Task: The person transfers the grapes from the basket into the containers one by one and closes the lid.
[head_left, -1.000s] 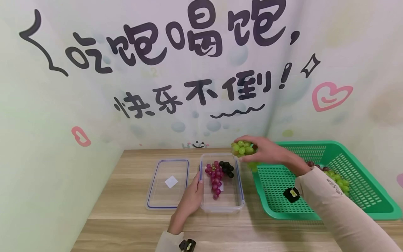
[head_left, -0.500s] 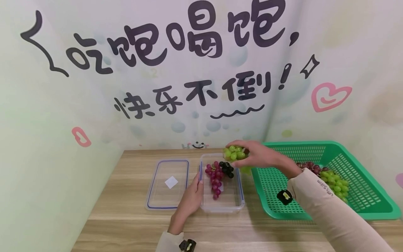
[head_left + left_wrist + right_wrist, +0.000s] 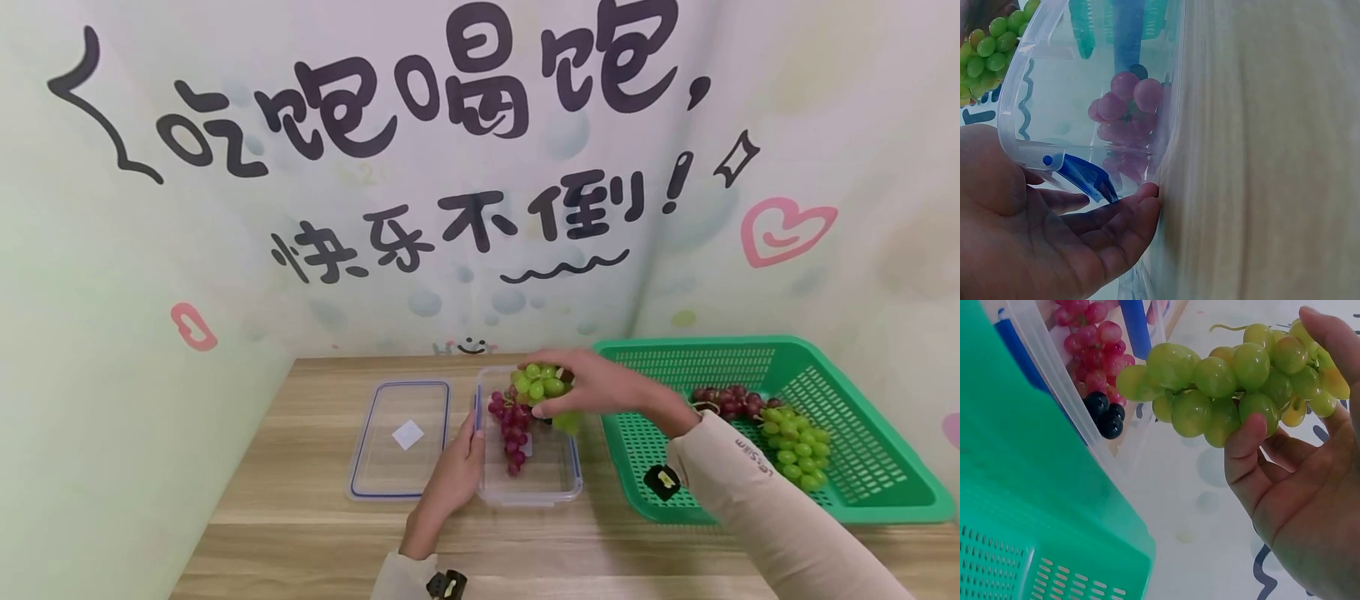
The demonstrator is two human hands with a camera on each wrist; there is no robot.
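A bunch of green grapes [image 3: 538,382] is gripped in my right hand [image 3: 600,385], above the far end of a clear plastic box [image 3: 553,483]. In the right wrist view my fingers and thumb go round the bunch [image 3: 1213,378]. Inside the box lie a bunch of pink-red grapes [image 3: 513,429] and a few black grapes [image 3: 1105,417], mostly hidden in the head view by the green bunch. My left hand [image 3: 456,468] rests against the box's left side, its fingers [image 3: 1129,228] touching the wall beside a blue-edged latch [image 3: 1088,178].
The box's clear lid [image 3: 408,479] with blue seal lies flat to the left. At the right stands a green perforated basket [image 3: 892,467] holding dark red grapes [image 3: 738,402] and more green grapes [image 3: 798,446]. A printed wall [image 3: 480,308] rises behind the wooden table [image 3: 300,533].
My right hand has moved left and slightly nearer, carrying the green grapes from beside the basket to over the box. My left hand has stayed at the box's side.
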